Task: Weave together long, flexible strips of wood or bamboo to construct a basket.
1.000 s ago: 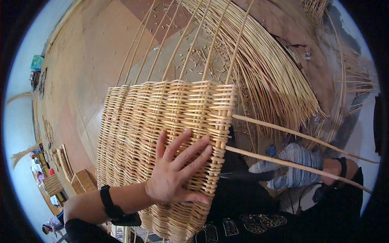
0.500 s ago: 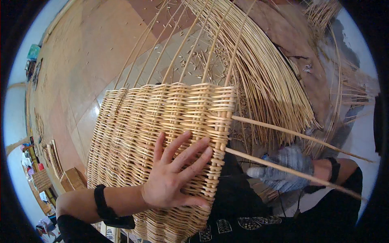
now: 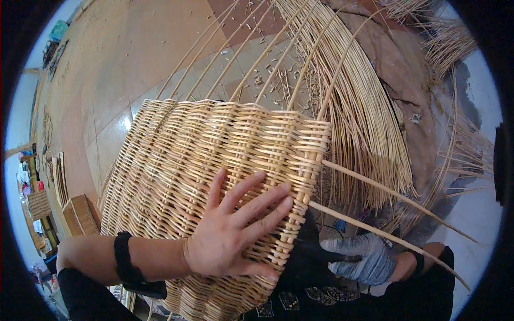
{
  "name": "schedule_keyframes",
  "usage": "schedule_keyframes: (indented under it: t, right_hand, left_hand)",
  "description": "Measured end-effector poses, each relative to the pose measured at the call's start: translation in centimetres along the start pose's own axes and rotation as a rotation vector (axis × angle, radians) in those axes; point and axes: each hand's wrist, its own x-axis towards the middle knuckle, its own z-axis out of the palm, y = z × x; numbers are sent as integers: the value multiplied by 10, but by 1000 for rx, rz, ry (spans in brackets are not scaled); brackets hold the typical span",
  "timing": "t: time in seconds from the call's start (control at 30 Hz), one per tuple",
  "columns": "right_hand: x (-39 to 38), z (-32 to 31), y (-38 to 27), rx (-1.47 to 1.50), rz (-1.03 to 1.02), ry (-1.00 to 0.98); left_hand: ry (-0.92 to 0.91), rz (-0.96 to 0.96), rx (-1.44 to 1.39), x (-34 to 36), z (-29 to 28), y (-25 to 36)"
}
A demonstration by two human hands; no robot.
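Head view shows the woven wicker piece (image 3: 230,142) tilted in front of me, its lower corner overlapping my dark clothing (image 3: 417,299). My bare left fingers (image 3: 262,204) are spread wide and lie flat on its face, gripping nothing. My gloved right fingers (image 3: 345,246) are just beyond its right edge; they look partly curled, but I cannot tell whether they hold anything.

I judge the weaving on this face well along: close rows run right across it. Bare upper rods (image 3: 335,79) jut past the top edge and two side rods (image 3: 385,235) past the right, so those ends look unfinished. A large rod bundle (image 3: 369,117) lies beyond, on the right.

My left forearm (image 3: 155,258) covers part of the weave. The back is hidden, as is whatever supports it, and the dark patch beside my glove is hard to read.
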Motion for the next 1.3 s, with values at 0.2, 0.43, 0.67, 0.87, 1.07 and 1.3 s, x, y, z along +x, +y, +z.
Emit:
schedule_keyframes:
  t: [0.2,0.43,0.67,0.87,1.07,1.3]
  right_hand:
    - [16,-6,-36,-193,-229,76]
    - [17,-8,-30,-143,-116,-97]
    - [14,-17,-40,377,434,-307]
    - [-1,15,-39,-113,-45,95]
    - [1,27,-7,1965,388,-1045]
    - [1,11,-63,-101,358,-82]
  left_hand:
    - [13,-10,-6,4,-2,0]
    - [-34,-18,-11,8,-5,-1]
    - [-29,-15,-34,7,-6,0]
    - [5,-58,-27,7,-5,4]
    - [-22,19,40,12,-17,16]
    - [56,21,133,3,-10,15]
